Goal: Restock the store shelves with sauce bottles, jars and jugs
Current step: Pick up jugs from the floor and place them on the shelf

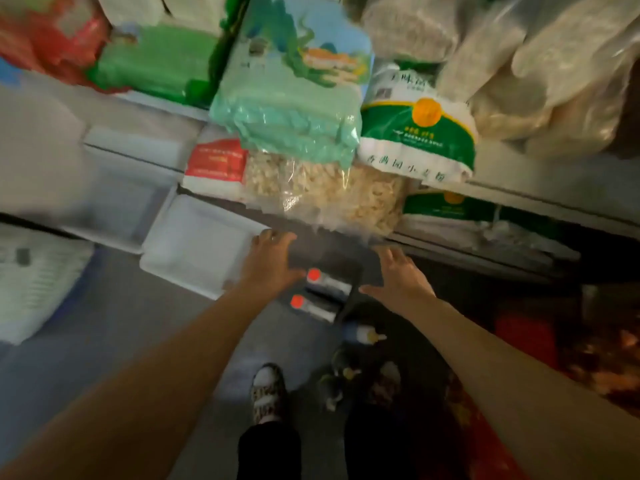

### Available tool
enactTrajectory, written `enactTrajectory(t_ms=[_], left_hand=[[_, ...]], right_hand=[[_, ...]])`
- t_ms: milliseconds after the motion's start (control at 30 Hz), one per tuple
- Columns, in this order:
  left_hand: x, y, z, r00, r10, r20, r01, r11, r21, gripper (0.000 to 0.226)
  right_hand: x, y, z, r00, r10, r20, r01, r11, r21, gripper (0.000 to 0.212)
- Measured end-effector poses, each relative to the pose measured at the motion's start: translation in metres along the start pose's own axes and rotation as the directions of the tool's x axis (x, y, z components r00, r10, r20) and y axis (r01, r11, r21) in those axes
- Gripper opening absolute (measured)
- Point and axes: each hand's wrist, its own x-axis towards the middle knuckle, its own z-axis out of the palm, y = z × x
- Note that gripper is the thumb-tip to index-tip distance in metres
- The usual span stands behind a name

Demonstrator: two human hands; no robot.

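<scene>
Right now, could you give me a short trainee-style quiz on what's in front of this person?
1. True or false: the left hand grips a bottle.
2. What colour are the caps on the two bottles lying between the hands?
A. green
B. red
C. blue
3. Fill in: just left of the left hand sits an empty white ____.

Key:
1. False. Both the left and the right hand are spread open and hold nothing.
2. B
3. tray
</scene>
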Motion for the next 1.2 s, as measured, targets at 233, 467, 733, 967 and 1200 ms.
enactTrajectory(t_ms=[233,467,733,967,1200], left_hand=[[0.032,-0.104,0.152,0.988,-0.093,0.123,0.109,0.985,-0.133,0.084],[0.093,-0.177,0.281,0.977,-0.027,0.213,0.093,0.947,-0.306,0.079],[0.153,-0.224,0.364,0.971,0.075,0.229,0.066,0.830,-0.555,0.104],[0.182,-0.238,0.371,0.945,0.149,0.292,0.044,0.824,-0.565,0.100],[0.188,-0.239,0.365,0.937,0.167,0.308,0.022,0.850,-0.527,0.096]], right_hand=[[0.044,0.035,0.177,0.982,0.094,0.164,-0.129,0.968,0.216,0.075],[0.098,0.058,0.320,0.956,0.269,0.117,-0.286,0.770,0.570,0.062],[0.127,0.076,0.421,0.944,0.330,-0.011,-0.145,0.445,0.884,0.047],[0.143,0.089,0.446,0.953,0.251,-0.170,0.072,0.358,0.931,0.046],[0.150,0.091,0.444,0.947,0.226,-0.229,0.105,0.457,0.883,0.022]])
